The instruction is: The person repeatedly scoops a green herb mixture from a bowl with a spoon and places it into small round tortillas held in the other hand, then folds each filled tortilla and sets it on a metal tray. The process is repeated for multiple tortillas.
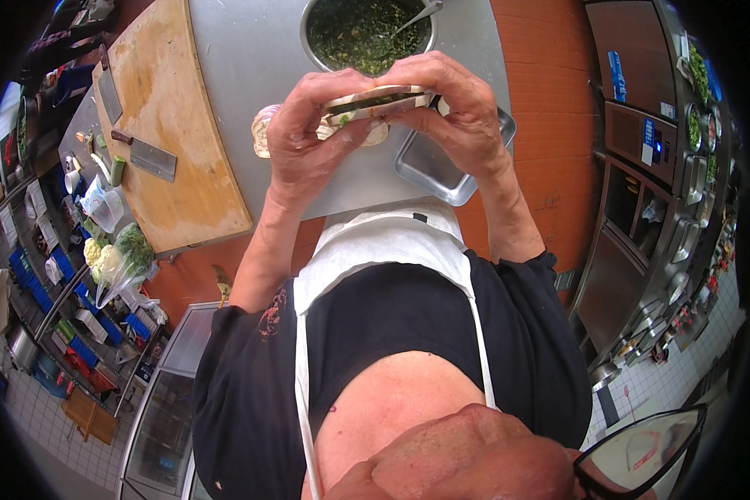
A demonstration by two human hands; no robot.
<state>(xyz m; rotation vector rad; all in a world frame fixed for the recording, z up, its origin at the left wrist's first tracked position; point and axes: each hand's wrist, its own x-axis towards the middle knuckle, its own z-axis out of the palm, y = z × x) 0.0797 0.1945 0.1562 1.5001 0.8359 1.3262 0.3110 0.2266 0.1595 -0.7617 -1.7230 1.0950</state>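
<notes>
Left grip (302, 125) and right grip (461, 107) pinch a filled slice (390, 107) (partly hidden).

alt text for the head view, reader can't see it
A person's left hand and right hand hold two pale slices with dark green filling between them, above a metal table. Beyond them is a metal bowl of chopped green mixture with a spoon; a shallow metal tray sits to the right, a cleaver on a wooden board to the left.
</notes>
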